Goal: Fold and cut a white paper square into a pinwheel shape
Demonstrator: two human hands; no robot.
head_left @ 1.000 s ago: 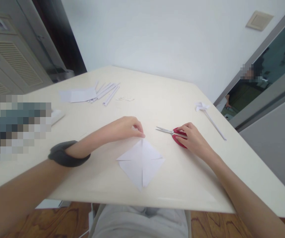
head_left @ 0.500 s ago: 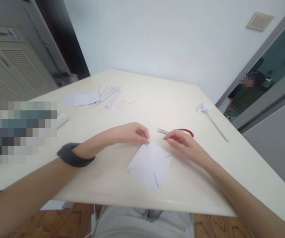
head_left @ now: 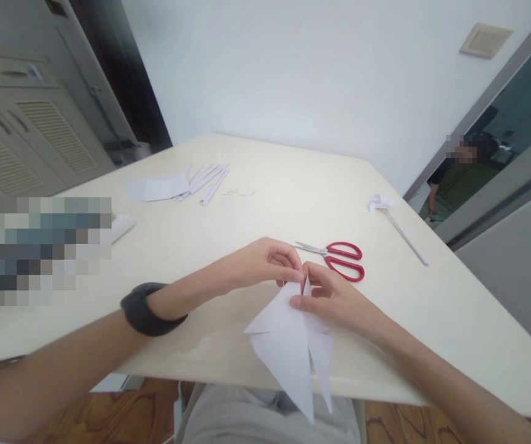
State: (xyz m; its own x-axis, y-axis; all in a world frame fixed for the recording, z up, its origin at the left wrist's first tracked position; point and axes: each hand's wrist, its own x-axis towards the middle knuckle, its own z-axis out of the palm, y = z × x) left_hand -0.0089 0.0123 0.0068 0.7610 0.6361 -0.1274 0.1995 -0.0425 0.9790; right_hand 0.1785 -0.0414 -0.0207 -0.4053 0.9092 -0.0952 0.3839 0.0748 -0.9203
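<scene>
A white paper square (head_left: 284, 345) with slits cut in from its corners hangs tilted between my hands, its lower points reaching past the table's front edge. My left hand (head_left: 277, 265), with a dark band on its wrist, pinches the top corner. Beside it, my right hand (head_left: 323, 290) grips the same paper at the split near that corner, thumb on the front face. Just beyond my right hand lie red-handled scissors (head_left: 343, 253), their blades pointing left, untouched.
A paper pinwheel on a stick (head_left: 397, 228) lies at the right. Rolled paper sticks (head_left: 205, 182), paper sheets (head_left: 163, 187) and small scraps (head_left: 240, 192) are at the back left. Beyond the opening at right is another person (head_left: 436, 185). A blurred patch covers the left edge.
My right hand has moved left from over the scissors and taken hold of the paper. The paper has been lifted off the table and tilted, and the scissors now show fully.
</scene>
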